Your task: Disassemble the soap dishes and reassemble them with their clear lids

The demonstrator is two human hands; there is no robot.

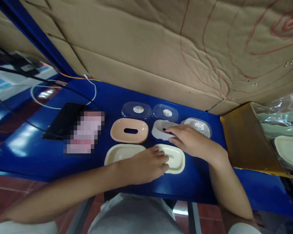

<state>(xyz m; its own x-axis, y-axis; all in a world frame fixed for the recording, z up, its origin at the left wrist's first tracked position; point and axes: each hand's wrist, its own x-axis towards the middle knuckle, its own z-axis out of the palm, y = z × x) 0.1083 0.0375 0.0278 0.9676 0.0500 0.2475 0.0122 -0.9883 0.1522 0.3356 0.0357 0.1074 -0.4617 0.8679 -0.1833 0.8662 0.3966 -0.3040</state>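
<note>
My left hand (148, 165) lies over the left part of a cream oval dish (177, 157), fingers curled down onto it; the thumb is hidden. Under and behind that wrist sits a second cream oval dish (114, 152), partly covered. With fingers and thumb closed on its right end, my right hand (187, 138) holds a white oval soap dish (157, 128) with a dark slot. To its left is a peach oval soap dish (118, 131) with a long slot, which neither hand touches.
Behind the dishes lie clear plastic lids with round stickers: a left lid (127, 110), a middle lid (158, 112) and a right lid (206, 128). A phone (85, 130) and a black tablet-like device (61, 125) lie left. An open cardboard box (249, 139) with wrapped dishes stands right.
</note>
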